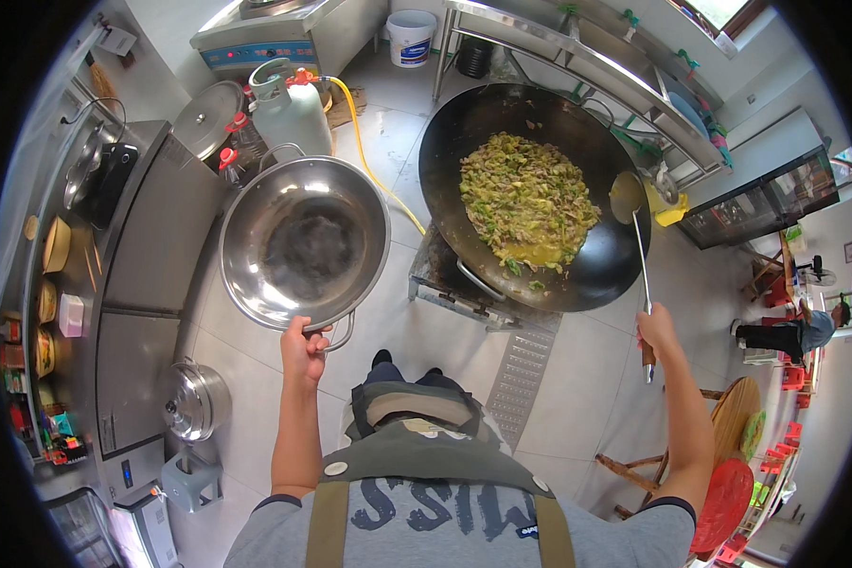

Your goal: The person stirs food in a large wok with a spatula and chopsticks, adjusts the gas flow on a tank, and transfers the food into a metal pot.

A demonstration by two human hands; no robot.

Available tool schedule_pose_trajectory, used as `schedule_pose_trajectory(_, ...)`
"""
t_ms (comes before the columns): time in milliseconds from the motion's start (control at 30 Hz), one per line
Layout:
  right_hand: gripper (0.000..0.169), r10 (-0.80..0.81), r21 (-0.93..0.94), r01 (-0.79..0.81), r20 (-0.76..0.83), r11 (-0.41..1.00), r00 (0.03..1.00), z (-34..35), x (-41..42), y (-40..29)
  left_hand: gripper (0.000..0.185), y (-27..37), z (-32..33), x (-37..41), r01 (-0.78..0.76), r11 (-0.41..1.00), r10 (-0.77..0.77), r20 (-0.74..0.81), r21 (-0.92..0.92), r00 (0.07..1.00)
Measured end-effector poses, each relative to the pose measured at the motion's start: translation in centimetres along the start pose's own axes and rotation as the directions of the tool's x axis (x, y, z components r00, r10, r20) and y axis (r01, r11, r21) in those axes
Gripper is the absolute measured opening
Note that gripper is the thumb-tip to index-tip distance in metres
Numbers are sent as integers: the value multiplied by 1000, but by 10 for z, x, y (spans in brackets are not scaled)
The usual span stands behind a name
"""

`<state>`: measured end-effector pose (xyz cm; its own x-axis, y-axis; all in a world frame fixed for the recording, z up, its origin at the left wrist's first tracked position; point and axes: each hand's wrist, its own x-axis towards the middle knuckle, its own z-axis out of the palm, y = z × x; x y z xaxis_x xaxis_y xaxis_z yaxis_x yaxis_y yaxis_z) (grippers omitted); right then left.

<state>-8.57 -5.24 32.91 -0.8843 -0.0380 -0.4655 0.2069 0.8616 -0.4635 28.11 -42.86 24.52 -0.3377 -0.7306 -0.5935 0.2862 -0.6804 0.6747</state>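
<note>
My left hand [304, 351] grips the near rim of a wide stainless steel basin [311, 238], beside its loop handle; no food shows in it. My right hand [656, 332] is closed on the wooden grip of a long-handled ladle [626, 199]. The ladle's bowl rests against or hovers just over the right inner wall of a large dark wok [532, 99]; touching cannot be told. Chopped green and brown food [529, 199] lies in the middle of the wok, with yellowish liquid at its lower edge. The wok sits on a metal burner stand [440, 273].
A gas cylinder [295, 117] with a yellow hose [358, 135] stands behind the basin. A steel counter [142, 234] runs along the left, a lidded pot [197, 401] beside it. Behind the wok is a steel sink table [532, 32]. A wooden stool [632, 472] stands right; a person [788, 334] is farther off.
</note>
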Motion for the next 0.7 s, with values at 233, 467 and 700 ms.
schedule_pose_trajectory(233, 16, 107, 282, -290, 524, 915, 845, 69, 18, -40, 13, 16, -10, 25, -62, 994, 63, -15, 85, 998)
schedule_pose_trajectory(467, 21, -99, 557, -804, 830, 209, 549, 110, 24, -60, 12, 36, 6, 19, -58, 992, 59, -1, 116, 998)
schedule_pose_trajectory(700, 15, -151, 732, -522, 632, 438, 760, 105, -19, -32, 10, 39, 33, 24, 80, 993, -87, 81, 82, 993)
